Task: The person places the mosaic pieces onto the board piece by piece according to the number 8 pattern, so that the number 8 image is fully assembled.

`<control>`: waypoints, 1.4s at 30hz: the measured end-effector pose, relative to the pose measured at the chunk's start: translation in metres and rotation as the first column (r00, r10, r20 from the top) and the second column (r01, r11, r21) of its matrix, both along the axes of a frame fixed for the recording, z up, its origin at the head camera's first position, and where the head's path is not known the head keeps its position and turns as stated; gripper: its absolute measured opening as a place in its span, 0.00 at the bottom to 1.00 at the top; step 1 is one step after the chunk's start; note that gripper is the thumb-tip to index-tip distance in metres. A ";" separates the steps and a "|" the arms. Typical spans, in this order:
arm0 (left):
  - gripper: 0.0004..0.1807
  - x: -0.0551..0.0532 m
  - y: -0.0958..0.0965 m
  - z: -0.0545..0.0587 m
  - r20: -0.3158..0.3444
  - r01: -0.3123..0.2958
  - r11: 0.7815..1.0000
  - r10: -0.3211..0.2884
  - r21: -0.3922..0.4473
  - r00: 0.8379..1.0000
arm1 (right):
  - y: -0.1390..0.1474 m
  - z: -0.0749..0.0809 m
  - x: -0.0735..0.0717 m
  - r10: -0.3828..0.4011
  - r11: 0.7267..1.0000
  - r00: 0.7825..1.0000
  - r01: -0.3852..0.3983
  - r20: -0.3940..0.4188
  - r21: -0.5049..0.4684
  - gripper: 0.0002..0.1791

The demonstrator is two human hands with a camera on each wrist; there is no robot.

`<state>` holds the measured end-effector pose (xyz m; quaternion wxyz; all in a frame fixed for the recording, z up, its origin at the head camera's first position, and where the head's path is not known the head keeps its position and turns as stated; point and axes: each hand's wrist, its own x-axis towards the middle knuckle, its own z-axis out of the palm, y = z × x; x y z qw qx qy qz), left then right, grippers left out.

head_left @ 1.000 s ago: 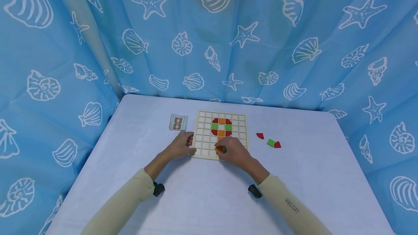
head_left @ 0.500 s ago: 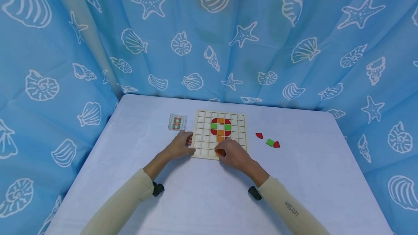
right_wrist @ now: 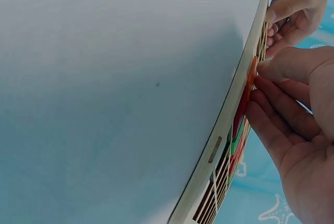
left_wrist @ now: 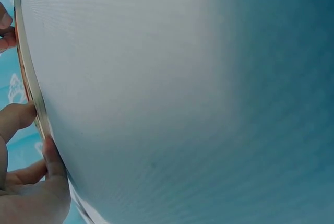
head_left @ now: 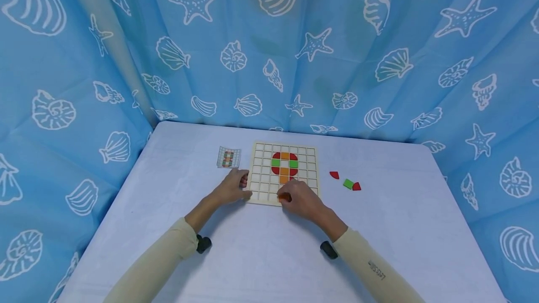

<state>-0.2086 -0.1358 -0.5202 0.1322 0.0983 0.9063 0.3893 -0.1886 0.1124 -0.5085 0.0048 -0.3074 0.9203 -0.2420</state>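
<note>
A pale wooden grid board (head_left: 262, 172) lies flat on the table, with red, green and orange tiles set in its middle columns. My left hand (head_left: 230, 186) grips its left edge near the front corner, thumb on the rim. Over the board's front rows is my right hand (head_left: 302, 197), pinching an orange tile (head_left: 284, 197) between thumb and fingers. In the right wrist view this orange tile (right_wrist: 252, 72) sits right at the board's front edge, beside a dark red tile (right_wrist: 241, 109) under the fingers. The right hand hides several grid cells in the head view.
A small pattern card (head_left: 229, 157) lies left of the board. To the right are a loose red tile (head_left: 334, 175), a green tile (head_left: 348, 183) and a second red tile (head_left: 356, 186). A blue shell-print curtain (head_left: 252, 60) hangs behind the white table (head_left: 261, 256).
The right hand has shifted slightly with the orange tile at the front row; a bit of green that showed under its fingers is now hidden. The left hand stays in place.
</note>
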 end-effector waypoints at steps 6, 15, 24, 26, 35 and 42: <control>0.39 0.000 0.000 -0.001 0.002 0.006 1.000 -0.006 0.006 1.000 | 0.009 0.002 -0.007 -0.052 0.999 0.998 0.052 0.037 -0.006 0.13; 0.39 -0.001 0.000 -0.003 -0.006 0.010 1.000 -0.010 -0.001 1.000 | 0.061 0.008 -0.039 -0.290 0.957 0.956 0.290 0.040 0.013 0.20; 0.39 -0.002 0.000 -0.001 0.004 0.004 1.000 -0.004 -0.006 1.000 | 0.109 -0.006 -0.056 -0.408 0.913 0.913 0.407 0.018 0.028 0.18; 0.39 -0.002 0.000 -0.002 0.005 0.006 1.000 -0.006 -0.003 1.000 | 0.114 -0.009 -0.058 -0.428 0.904 0.903 0.427 0.032 0.030 0.19; 0.39 -0.002 0.001 -0.003 0.003 0.010 1.000 -0.010 -0.012 1.000 | 0.122 -0.018 -0.063 -0.470 0.883 0.879 0.469 0.076 0.037 0.19; 0.40 -0.002 0.000 -0.003 0.000 0.008 1.000 -0.008 -0.006 1.000 | 0.122 -0.018 -0.062 -0.476 0.879 0.877 0.475 0.058 0.036 0.18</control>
